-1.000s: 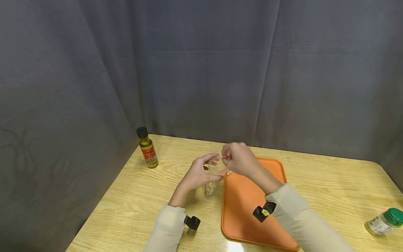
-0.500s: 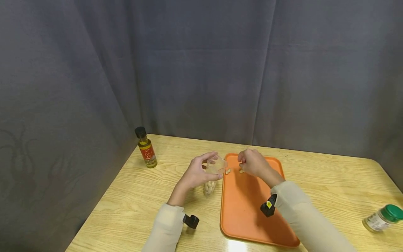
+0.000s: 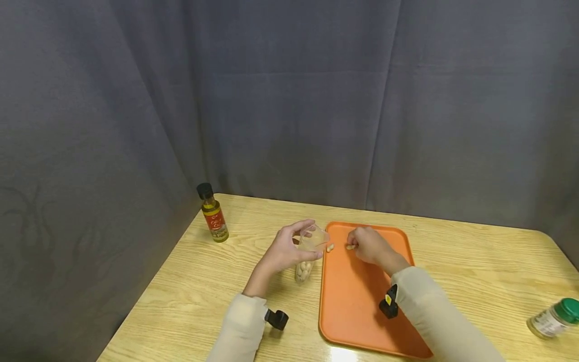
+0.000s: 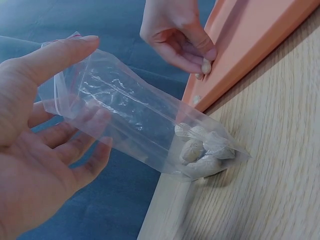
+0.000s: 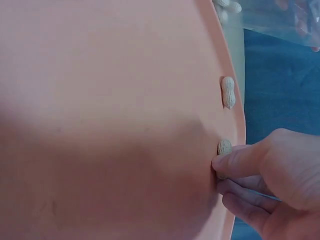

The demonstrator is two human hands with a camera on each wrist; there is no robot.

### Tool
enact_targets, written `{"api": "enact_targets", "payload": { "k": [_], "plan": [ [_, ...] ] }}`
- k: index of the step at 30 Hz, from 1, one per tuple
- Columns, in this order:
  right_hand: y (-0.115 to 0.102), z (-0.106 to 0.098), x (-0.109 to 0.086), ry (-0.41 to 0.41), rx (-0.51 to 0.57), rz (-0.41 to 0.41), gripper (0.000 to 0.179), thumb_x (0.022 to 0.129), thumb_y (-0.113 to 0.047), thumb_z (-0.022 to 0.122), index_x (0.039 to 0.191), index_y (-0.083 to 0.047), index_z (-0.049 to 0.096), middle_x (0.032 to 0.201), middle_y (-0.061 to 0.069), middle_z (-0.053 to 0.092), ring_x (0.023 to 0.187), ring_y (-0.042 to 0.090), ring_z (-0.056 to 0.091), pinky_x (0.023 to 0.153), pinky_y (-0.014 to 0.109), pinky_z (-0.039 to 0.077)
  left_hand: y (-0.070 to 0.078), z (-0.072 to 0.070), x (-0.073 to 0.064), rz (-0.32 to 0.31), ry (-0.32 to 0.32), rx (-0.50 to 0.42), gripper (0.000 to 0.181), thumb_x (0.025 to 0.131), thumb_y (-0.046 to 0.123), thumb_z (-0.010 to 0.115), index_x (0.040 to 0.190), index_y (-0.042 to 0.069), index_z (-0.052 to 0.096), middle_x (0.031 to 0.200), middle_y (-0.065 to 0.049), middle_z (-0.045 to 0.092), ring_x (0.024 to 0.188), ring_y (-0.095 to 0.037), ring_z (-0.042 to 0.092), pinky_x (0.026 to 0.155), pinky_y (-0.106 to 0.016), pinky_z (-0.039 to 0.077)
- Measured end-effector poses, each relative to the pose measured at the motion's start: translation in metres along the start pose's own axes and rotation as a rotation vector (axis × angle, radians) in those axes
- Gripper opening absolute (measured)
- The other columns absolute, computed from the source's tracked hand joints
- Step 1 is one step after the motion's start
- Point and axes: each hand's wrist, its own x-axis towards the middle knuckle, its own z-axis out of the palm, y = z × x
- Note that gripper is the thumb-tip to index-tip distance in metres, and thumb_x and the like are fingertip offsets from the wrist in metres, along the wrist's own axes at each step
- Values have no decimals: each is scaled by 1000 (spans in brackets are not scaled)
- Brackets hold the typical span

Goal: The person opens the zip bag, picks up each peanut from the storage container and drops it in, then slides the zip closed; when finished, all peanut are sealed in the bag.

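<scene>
My left hand (image 4: pixel 55 120) holds a clear plastic zip bag (image 4: pixel 125 105) near its mouth, thumb on one side and fingers on the other, spreading the opening. Several unshelled peanuts (image 4: pixel 200 150) lie in the bag's lower end, which rests on the table beside the tray. My right hand (image 3: pixel 372 245) is low over the far end of the orange tray (image 3: pixel 350 301). Its thumb and fingertips pinch a peanut (image 5: pixel 224 147) at the tray surface. A second peanut (image 5: pixel 228 93) lies loose along the same end of the tray, nearer the bag.
An olive oil bottle (image 3: pixel 214 218) with a black cap stands at the table's back left. A small jar (image 3: pixel 553 319) with a green lid is at the right edge. A grey curtain (image 3: pixel 289 100) hangs behind the wooden table (image 3: pixel 194 281).
My right hand has moved from the bag's mouth to the right and down onto the tray, with a peanut at its fingertips. My left hand has kept its place, still holding the bag.
</scene>
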Motion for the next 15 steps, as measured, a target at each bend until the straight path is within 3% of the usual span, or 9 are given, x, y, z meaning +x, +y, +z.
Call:
{"api": "enact_targets", "payload": {
  "k": [6,11,15],
  "plan": [
    [1,1,-1,12,16,25,21,80,14,67,76,-7,69,66,-4,49,59,13,36,57,29,33,0,0,1,-2,-3,-2,76,78,18,86,145,9,51,134,-5,59,115,-23,58,96,-44,44],
    [1,0,-1,20,24,36,20,79,13,69,86,-5,74,79,3,66,65,14,51,61,31,46,-1,0,0,-13,0,-2,76,78,19,86,144,10,51,133,-5,60,115,-22,58,96,-44,44],
    [3,0,0,24,31,36,20,78,13,69,87,-4,76,82,6,69,68,15,53,63,32,49,0,1,0,-14,1,-2,76,78,19,86,145,10,51,133,-5,60,115,-22,58,96,-44,44]
  ]
}}
